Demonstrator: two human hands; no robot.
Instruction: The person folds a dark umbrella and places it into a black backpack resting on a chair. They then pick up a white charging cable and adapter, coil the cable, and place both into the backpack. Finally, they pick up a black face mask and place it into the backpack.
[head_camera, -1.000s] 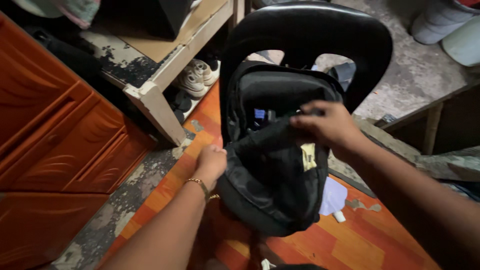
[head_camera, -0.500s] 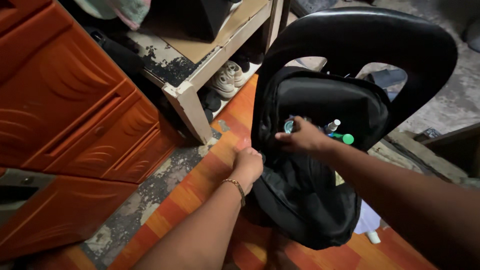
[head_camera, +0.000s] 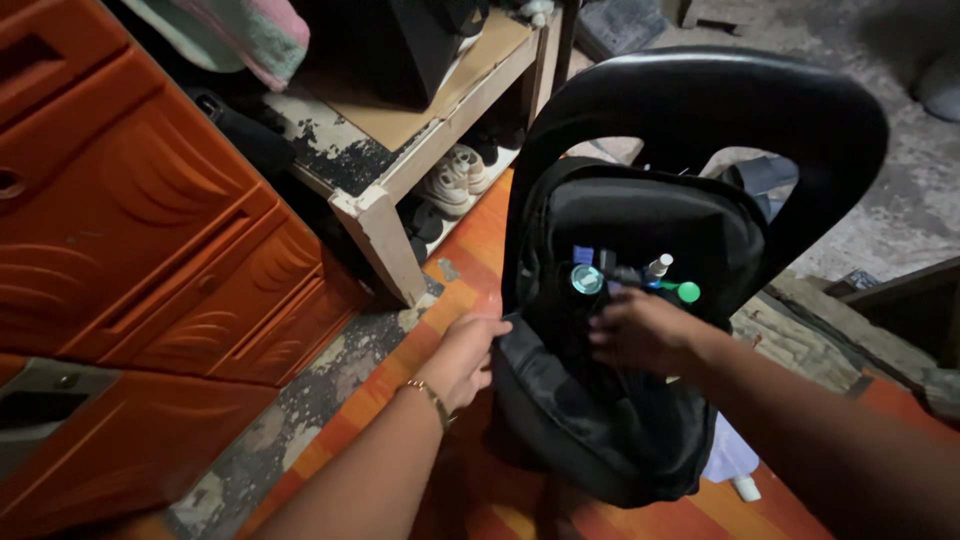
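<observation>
A black backpack (head_camera: 640, 215) rests on a black chair (head_camera: 720, 100), its front pocket open. Inside the pocket stand small bottles: one with a teal round cap (head_camera: 586, 279), a clear spray bottle (head_camera: 657, 267) and one with a green cap (head_camera: 688, 292). My left hand (head_camera: 462, 355), with a gold bracelet on its wrist, grips the backpack's left edge. My right hand (head_camera: 640, 330) sits at the pocket mouth just below the bottles, fingers curled on the dark pocket fabric.
An orange plastic drawer cabinet (head_camera: 130, 240) stands at the left. A worn white wooden shelf (head_camera: 400, 180) holds white sneakers (head_camera: 450, 175) underneath. Striped orange flooring (head_camera: 480, 230) lies below. A white paper (head_camera: 730, 460) lies by the chair.
My right hand has dropped from among the bottles to the pocket's lower edge, so the bottles show fully. My left hand has shifted slightly along the bag's side.
</observation>
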